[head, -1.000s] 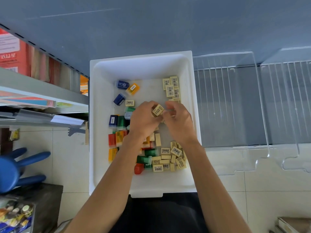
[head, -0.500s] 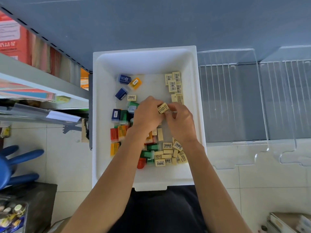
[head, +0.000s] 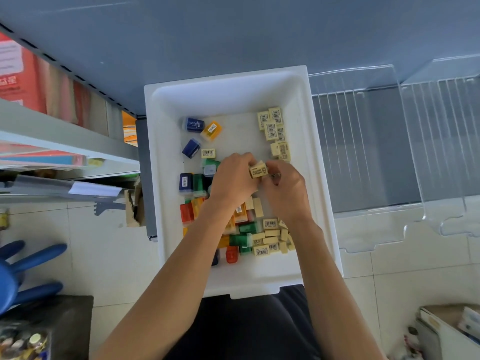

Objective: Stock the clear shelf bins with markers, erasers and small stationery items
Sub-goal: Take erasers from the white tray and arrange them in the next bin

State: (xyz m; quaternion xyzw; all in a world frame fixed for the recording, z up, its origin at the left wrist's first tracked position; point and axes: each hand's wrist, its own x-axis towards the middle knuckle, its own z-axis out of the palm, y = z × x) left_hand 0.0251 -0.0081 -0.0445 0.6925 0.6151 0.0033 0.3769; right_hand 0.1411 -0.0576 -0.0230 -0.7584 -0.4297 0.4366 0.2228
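A small cream block-shaped eraser, wrapped in a printed sleeve with dark lettering, is held just above the centre of the frame. It is pinched between the curled fingertips of the left hand and those of the right hand. The two hands are brought close together, backs upward, and the eraser is touched by both. They are held over a deep white plastic bin with rounded corners and smooth matt walls, which is set on a grey-blue shelf. In the upper right of this bin a tidy group of cream barcoded erasers is laid flat, near the right hand but apart from it. A loose heap of the same erasers is seen lower in the bin, beside the right wrist. Small glossy plastic boxes in blue, green, orange and red are scattered along the bin's left side and partly hidden under the left forearm; what they are cannot be told. At the right of the frame two clear ribbed plastic shelf bins are stood side by side, the nearer one just beside the white bin. Pale glazed floor tiles are seen at the lower left.
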